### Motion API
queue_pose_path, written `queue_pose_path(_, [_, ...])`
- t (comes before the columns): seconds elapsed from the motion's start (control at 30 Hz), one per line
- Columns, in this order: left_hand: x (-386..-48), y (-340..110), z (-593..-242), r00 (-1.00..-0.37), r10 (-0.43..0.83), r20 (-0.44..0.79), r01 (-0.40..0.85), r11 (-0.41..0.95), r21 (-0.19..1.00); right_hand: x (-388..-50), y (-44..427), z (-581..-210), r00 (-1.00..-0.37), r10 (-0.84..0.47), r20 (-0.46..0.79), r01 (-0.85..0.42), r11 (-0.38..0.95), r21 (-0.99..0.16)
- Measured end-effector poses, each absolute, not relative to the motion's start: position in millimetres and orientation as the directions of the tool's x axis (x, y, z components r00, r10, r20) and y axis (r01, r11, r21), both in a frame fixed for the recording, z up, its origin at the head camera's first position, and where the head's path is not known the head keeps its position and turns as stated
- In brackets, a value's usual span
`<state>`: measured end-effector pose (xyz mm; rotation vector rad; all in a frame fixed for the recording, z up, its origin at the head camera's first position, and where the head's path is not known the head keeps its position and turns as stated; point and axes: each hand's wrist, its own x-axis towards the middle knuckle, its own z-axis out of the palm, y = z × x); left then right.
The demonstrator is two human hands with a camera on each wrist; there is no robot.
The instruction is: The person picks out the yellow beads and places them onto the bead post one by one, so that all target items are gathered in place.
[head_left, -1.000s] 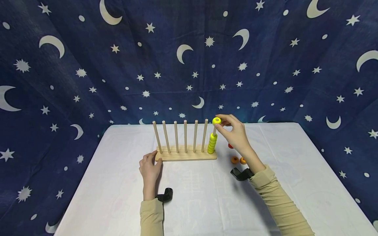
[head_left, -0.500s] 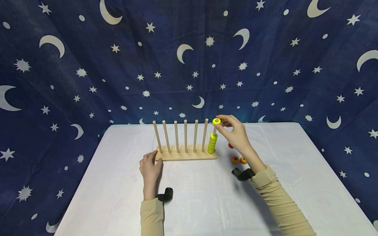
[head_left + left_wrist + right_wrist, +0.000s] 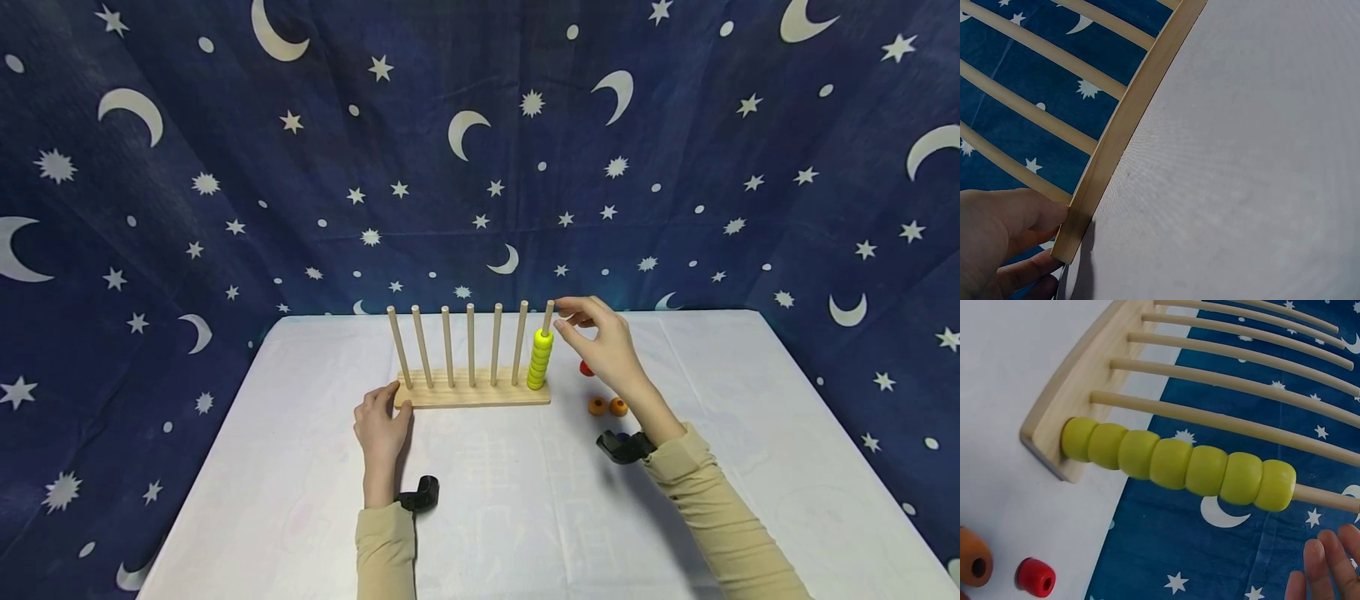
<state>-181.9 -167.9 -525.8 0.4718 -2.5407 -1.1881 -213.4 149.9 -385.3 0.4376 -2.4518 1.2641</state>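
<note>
A wooden peg rack (image 3: 472, 399) stands on the table, with a row of upright pegs. Its rightmost peg carries a stack of several yellow beads (image 3: 539, 360); the bare peg tip sticks out above. The other pegs hold no beads. My left hand (image 3: 381, 423) grips the rack's left end, thumb on the near side, as the base (image 3: 1116, 137) in the left wrist view also shows. Just right of the loaded peg's tip is my right hand (image 3: 603, 346), fingers parted and holding nothing. In the right wrist view its fingertips (image 3: 1315, 559) are apart from the yellow beads.
Two orange beads (image 3: 597, 407) lie on the white table (image 3: 480, 500) right of the rack. A red bead (image 3: 586, 368) lies behind them, partly hidden by my right hand. A dark blue cloth (image 3: 420, 167) with moons and stars hangs behind the table.
My right hand has let go of the top yellow bead and moved slightly right. That bead has dropped down the peg onto the stack. The left hand stays in place.
</note>
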Motion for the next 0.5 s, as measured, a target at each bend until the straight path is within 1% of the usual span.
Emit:
queue_pose_path(0.3, [-183,-172,-525,-0.903,-0.413,0.119,-0.172,0.602,0.78,-206,163,-395,-0.916,-0.082,0.392,-0.356,0.614,-0.705])
queue_pose_path(0.5, [-184,-174,-520,-0.926,-0.37,0.073,-0.187,0.618,0.764,-200,183,-409,-0.917,-0.071,0.392,-0.342,0.645,-0.684])
